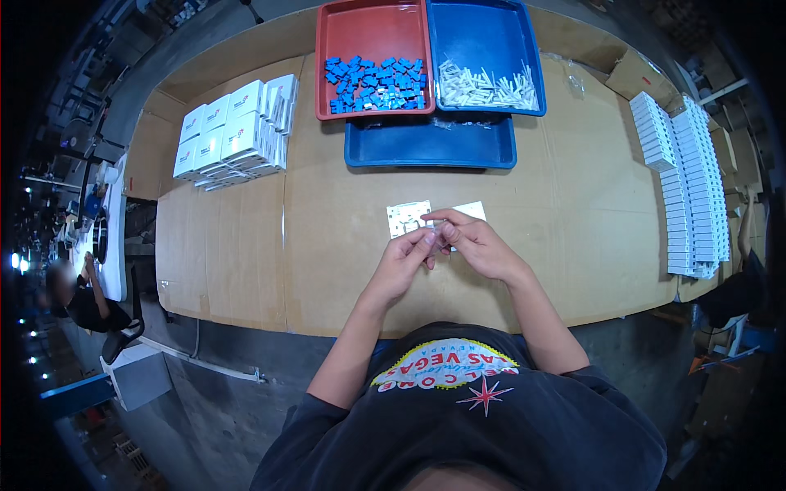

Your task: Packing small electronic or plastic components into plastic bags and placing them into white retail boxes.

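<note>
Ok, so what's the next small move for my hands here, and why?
Perhaps ease the left hand slightly back from the right hand. Their fingertips meet so closely that anything pinched between them is too hidden to identify, and the hands partly cover the patterned white piece and the plain white piece just beyond. A small gap would probably give a clearer view.

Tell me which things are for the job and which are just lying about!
Probably for the job:
hands, maybe holding something too small to tell
white panels by them
blue bits
white sticks
stacked boxes

Probably just lying about:
clear plastic
grey box
</note>
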The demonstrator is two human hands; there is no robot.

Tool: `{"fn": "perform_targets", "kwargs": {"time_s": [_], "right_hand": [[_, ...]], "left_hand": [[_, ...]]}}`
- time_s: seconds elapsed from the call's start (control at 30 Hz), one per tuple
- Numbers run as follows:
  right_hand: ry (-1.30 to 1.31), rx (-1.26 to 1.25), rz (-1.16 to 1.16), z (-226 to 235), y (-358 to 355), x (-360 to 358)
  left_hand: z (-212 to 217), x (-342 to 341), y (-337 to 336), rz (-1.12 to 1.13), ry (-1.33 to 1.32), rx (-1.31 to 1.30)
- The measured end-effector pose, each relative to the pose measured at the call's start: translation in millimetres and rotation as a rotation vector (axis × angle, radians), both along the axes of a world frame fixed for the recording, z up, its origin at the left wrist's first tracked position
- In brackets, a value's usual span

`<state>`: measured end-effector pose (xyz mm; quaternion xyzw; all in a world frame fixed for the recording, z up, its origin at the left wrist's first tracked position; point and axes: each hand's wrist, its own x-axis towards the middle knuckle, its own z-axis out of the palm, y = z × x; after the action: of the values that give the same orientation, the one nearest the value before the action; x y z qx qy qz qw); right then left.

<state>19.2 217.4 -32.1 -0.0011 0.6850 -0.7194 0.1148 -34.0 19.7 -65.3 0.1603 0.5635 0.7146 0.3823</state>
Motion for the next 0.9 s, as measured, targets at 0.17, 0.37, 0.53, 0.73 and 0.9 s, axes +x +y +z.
{"fn": "perform_targets", "kwargs": {"time_s": [0.17,0.37,0.53,0.73,0.9], "right_hand": [[-0.036,-0.024,0.024,7.2,6.3,-5.0],[0.214,0.423,-0.330,11.7,65.1,-55.3],[0.296,0.842,-0.561,16.9,139.7,-123.8],[0.371,1.341,-0.560,-7.9,175.6,-173.7],[0.181,1.557,-0.609,-15.7,172.0,-196.8]], "left_hand": [[-4.6,1.9,-4.1,-0.014,-0.132,0.022],[-5.0,4.6,-12.4,0.054,-0.303,0.027],[-8.3,17.7,-16.5,0.046,-0.355,0.039],[22.3,39.3,-21.7,-0.266,-0.460,0.188],[155.0,49.7,-18.1,-0.635,-0.168,0.390]]}}
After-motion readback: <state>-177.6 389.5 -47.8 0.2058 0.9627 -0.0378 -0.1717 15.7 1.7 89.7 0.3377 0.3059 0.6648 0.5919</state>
